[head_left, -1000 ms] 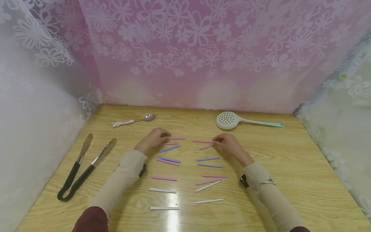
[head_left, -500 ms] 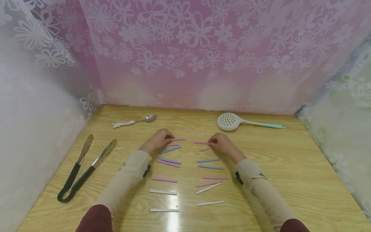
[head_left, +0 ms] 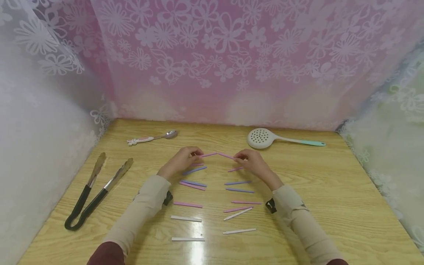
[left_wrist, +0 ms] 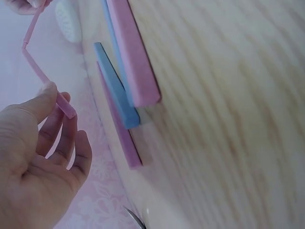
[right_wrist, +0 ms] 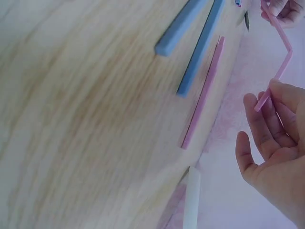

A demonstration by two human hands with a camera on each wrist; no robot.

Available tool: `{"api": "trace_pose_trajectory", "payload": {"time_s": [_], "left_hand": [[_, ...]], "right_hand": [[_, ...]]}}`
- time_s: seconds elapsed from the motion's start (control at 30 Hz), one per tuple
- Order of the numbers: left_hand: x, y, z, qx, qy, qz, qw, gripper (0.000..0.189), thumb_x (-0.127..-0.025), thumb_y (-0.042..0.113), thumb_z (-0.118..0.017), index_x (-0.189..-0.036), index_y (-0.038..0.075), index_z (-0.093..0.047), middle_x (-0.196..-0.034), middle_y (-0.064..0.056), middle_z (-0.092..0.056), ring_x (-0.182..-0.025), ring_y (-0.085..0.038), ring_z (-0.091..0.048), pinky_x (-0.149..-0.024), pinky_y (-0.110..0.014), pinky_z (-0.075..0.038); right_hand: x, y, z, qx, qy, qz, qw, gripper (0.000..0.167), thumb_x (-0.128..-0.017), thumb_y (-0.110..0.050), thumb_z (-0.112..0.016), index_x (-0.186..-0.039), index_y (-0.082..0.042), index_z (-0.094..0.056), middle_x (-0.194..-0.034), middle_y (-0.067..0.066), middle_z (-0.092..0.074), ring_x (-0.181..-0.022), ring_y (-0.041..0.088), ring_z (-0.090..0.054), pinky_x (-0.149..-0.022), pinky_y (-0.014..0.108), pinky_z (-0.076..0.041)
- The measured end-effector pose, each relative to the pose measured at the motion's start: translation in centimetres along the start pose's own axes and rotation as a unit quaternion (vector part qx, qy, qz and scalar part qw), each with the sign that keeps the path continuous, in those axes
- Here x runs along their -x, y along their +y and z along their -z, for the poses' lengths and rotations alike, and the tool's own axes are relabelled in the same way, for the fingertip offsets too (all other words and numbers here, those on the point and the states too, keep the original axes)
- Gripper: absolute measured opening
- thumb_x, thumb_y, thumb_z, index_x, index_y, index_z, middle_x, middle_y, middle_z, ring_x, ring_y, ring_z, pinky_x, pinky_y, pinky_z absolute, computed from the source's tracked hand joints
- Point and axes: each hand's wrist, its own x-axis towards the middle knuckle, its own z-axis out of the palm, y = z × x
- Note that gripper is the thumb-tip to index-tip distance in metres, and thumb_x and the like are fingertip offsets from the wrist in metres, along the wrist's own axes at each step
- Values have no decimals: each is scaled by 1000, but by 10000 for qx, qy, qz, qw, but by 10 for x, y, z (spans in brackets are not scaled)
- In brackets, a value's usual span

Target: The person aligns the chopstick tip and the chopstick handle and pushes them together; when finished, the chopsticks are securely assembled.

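Observation:
My left hand (head_left: 180,160) pinches a slim pink stick (head_left: 209,154) by its outer end, between thumb and fingers. Opposite, my right hand (head_left: 255,162) pinches a second pink stick (head_left: 225,155) the same way. Both sticks are raised off the table, their inner ends meeting at a shallow angle. In the left wrist view the right-hand stick (left_wrist: 32,27) has a narrower tip at the joint; whether it sits inside the other stick, I cannot tell. Below the hands lie a left column of pink, blue and white sticks (head_left: 187,204) and a similar right column (head_left: 240,190).
Black-handled tongs (head_left: 87,201) lie spread at the left of the wooden table (head_left: 318,173). A spoon (head_left: 152,138) with a rabbit-shaped handle end rests at the back left, a white slotted skimmer (head_left: 261,138) at the back right. Floral cloth (head_left: 212,66) hangs behind.
Both hands have moved inward and the two held pink sticks have been lifted. Their inner ends, earlier apart, now meet and tilt upward. The other sticks stay where they were.

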Motion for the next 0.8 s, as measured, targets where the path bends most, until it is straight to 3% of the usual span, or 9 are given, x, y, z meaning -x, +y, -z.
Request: {"api": "trace_pose_trajectory", "payload": {"time_s": [0.27,0.47,0.67,0.8], "left_hand": [[1,-3,3,-97,33,-230,9997,19,-97,13,-54,-112,6,-65,-105,-6,-65,-93,-18,-57,-81,-31,-50],[5,-2,3,-439,92,-477,9979,22,-97,15,-54,-113,4,-65,-110,-9,-64,-96,-21,-58,-84,-33,-50],[6,5,1,-377,30,-617,9974,23,-98,13,-52,-114,0,-62,-110,-11,-63,-94,-20,-58,-84,-31,-51],[5,8,-1,-290,-23,-721,9970,26,-99,11,-50,-118,-3,-60,-110,-13,-63,-93,-21,-61,-83,-28,-52]], "right_hand": [[1,-5,0,-31,-82,191,9998,14,-92,-11,-64,-98,-1,-70,-96,11,-69,-85,23,-62,-73,36,-52],[1,-6,1,125,-130,380,9991,15,-91,-8,-63,-102,0,-70,-98,14,-69,-80,22,-61,-67,32,-51],[-2,-8,-3,-24,-192,432,9989,20,-93,-12,-62,-106,0,-70,-104,15,-69,-92,26,-64,-79,39,-54],[0,-11,-8,-351,-70,509,9981,18,-94,-12,-61,-104,1,-69,-99,13,-67,-90,25,-63,-79,37,-54]]}}
